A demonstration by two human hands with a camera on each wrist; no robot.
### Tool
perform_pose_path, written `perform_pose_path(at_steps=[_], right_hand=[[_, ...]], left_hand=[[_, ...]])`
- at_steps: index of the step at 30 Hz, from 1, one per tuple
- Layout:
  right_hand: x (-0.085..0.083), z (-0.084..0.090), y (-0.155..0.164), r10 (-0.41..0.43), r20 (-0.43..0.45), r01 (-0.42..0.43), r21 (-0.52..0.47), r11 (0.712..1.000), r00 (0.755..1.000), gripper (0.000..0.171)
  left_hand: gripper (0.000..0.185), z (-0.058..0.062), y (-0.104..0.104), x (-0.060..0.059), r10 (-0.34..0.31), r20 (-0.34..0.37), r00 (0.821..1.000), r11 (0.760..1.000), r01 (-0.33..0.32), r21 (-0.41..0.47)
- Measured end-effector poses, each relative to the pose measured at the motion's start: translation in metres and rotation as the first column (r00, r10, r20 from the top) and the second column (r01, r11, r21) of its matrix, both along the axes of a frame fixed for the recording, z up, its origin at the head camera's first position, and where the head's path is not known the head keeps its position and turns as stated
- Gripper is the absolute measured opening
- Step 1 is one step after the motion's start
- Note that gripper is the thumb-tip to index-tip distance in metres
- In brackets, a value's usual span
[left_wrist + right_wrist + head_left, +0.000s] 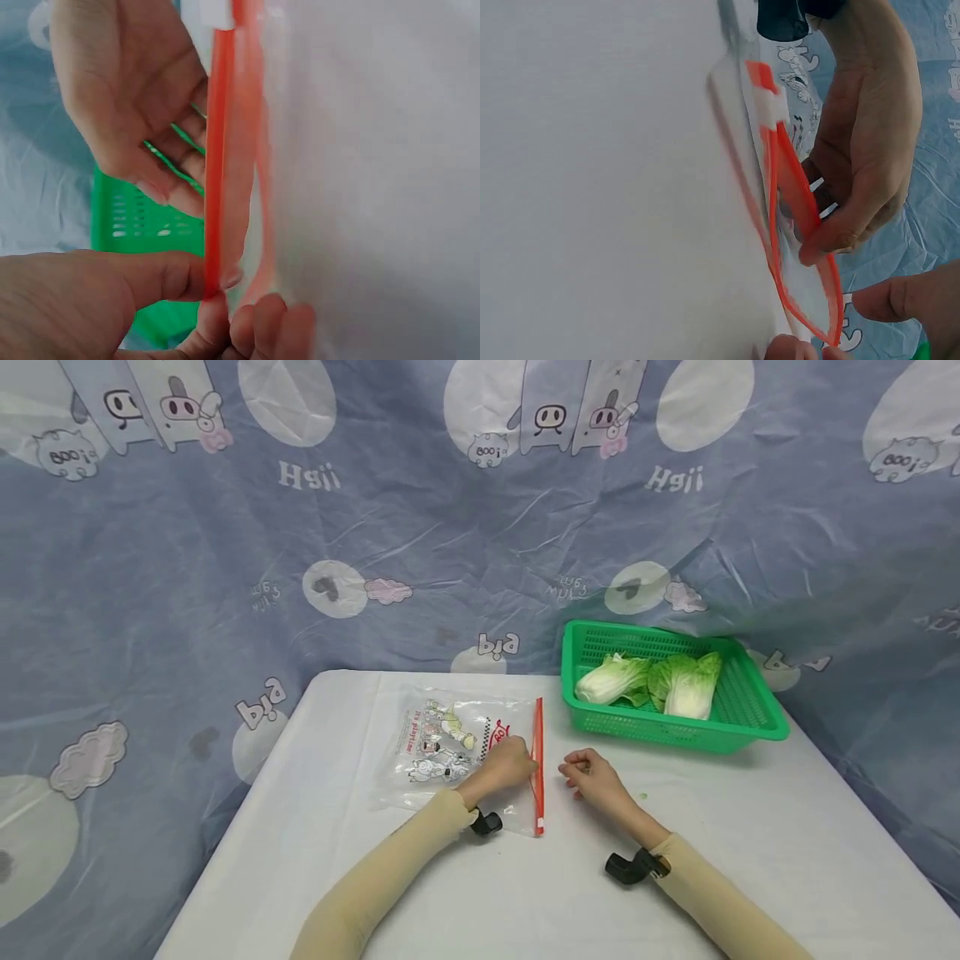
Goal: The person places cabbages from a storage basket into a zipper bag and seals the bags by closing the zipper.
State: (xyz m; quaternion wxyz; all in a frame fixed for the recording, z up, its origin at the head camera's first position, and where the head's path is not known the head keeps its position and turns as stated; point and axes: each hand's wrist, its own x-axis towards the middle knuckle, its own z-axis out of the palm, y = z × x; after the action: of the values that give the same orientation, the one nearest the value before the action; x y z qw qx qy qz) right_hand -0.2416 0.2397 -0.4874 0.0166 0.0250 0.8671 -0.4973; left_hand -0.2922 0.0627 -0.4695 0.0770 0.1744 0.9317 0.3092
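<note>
Clear zip bag (450, 747) with cartoon print lay flat on white table (337, 877), left of centre, red zip strip (537, 760) along its right edge. Left hand (506, 764) sat on bag's right part, thumb and fingers pinching upper lip of zip strip (217, 187); mouth of bag pulled slightly apart per right wrist view (799, 247). White slider tab (769, 105) sat at near end of strip. Right hand (592, 775) rested on table just right of strip, fingers loosely curled, holding nothing; fingertips close to strip, contact not resolvable. Black wrist cameras strapped on both forearms. Green plastic basket (757, 727) stood at far right of table, well apart from bag, two napa cabbage halves (652, 683) lying inside. Blue cartoon-print cloth (225, 568) hung behind and around table.
</note>
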Motion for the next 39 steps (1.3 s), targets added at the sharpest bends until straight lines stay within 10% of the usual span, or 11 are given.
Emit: perform_pose_path(at_steps=[8,14,28,39], right_hand=[[-0.019,0.004,-0.025,0.031,0.049,-0.027,-0.065,0.997,0.998,0.048],[-0.036,0.006,-0.038,-0.021,-0.008,0.019,-0.17,0.985,1.0,0.03],[-0.052,0.003,-0.042,-0.086,0.01,0.086,-0.227,0.97,0.996,0.013],[-0.058,-0.005,-0.036,0.042,0.079,-0.025,-0.208,0.978,0.996,0.01]], left_hand=[[0.018,0.026,-0.015,0.002,0.014,-0.005,1.0,0.991,-0.013,0.135],[0.013,0.058,-0.027,0.009,0.075,-0.083,0.994,0.978,-0.057,0.199],[0.011,0.117,-0.075,0.022,0.3,-0.262,0.917,0.899,-0.18,0.4],[0.014,0.123,-0.086,0.025,0.33,-0.23,0.916,0.89,-0.221,0.398]])
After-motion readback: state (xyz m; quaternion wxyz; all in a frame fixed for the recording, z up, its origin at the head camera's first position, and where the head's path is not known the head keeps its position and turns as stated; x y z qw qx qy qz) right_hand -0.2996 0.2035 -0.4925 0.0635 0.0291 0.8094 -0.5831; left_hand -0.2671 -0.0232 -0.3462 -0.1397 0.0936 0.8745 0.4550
